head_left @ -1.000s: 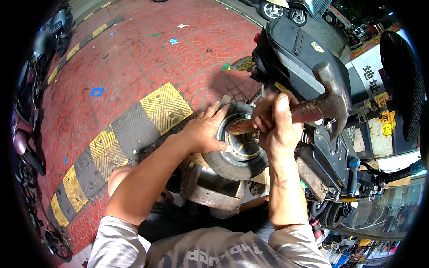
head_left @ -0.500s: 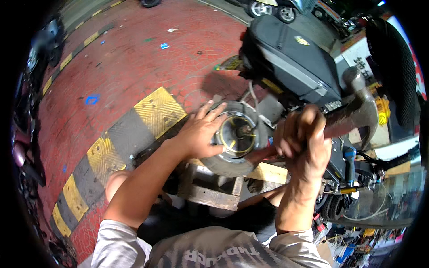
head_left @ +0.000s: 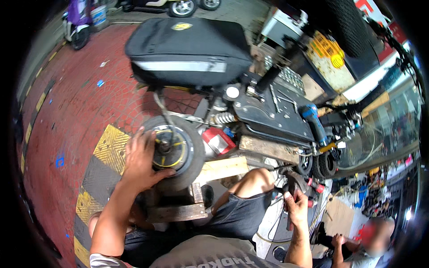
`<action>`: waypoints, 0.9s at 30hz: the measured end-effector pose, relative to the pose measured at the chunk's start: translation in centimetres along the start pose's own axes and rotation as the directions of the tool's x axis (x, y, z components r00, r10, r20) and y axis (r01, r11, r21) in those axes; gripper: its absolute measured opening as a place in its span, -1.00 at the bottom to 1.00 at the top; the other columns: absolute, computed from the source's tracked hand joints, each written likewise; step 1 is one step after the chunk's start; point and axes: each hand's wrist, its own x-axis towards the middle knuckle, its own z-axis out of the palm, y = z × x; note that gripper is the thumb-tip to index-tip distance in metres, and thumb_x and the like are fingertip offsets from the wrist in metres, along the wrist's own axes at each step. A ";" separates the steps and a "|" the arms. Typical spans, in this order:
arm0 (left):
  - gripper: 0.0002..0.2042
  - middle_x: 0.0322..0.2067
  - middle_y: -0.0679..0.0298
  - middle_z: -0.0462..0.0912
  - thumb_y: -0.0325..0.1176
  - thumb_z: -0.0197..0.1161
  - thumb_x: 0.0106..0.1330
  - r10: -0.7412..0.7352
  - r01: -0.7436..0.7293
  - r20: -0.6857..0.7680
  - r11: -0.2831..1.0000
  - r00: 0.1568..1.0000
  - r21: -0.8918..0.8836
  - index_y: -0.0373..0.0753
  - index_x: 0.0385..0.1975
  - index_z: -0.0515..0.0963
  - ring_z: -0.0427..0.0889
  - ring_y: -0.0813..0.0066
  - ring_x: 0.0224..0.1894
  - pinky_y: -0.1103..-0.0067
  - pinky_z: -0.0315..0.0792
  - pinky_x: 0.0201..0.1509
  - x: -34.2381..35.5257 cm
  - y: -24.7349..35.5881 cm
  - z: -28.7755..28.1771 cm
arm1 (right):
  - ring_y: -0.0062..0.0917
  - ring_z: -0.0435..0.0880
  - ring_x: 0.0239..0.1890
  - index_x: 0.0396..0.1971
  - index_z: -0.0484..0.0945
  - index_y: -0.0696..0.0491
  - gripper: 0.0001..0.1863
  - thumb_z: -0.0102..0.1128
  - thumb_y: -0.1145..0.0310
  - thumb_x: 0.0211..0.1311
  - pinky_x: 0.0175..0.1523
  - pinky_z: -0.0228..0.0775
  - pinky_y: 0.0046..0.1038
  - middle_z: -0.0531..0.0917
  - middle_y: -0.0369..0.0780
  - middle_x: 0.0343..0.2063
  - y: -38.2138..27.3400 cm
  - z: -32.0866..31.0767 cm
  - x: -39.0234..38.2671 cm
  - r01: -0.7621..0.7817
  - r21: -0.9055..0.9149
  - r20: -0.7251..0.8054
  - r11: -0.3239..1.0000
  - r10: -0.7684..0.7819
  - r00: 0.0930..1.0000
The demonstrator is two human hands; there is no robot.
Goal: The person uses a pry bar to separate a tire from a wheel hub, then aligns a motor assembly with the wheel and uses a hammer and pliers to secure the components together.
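Observation:
My left hand [head_left: 145, 158] lies with spread fingers and thumb on the left side of a small wheel [head_left: 195, 154], which has a black tyre and yellow marks on its hub. The wheel rests on a low wooden stool [head_left: 176, 214], attached or close to a scooter's rear; the join is hard to make out. Away to the right, beside my knee, my right hand [head_left: 296, 209] is closed around a claw hammer [head_left: 296, 182]. Its metal head points up, and the lower handle passes behind my fingers.
A black bag [head_left: 192, 49] sits above the wheel on the scooter, whose dark deck [head_left: 272, 111] carries wrenches [head_left: 283, 100] and a blue power drill [head_left: 314, 124]. A wooden plank [head_left: 223, 169] lies right of the wheel. Another person [head_left: 357, 248] sits at lower right.
The hammer and my right hand have come down from near the wheel to low on the right. My left hand stays on the wheel. The view has swung right.

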 end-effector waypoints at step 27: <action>0.16 0.51 -0.32 0.35 0.21 0.63 0.11 -0.110 0.094 0.108 0.986 0.988 0.139 -0.59 0.54 0.30 0.30 -0.31 0.58 -0.03 0.17 0.67 0.4 3.4 -1.5 | -0.30 0.76 -0.22 -0.08 0.74 0.20 -0.86 0.40 0.50 0.46 -0.03 0.61 -0.30 0.75 -0.08 -0.26 2.6 -1.8 11.8 0.549 -0.365 -0.464 0.752 -0.658 0.593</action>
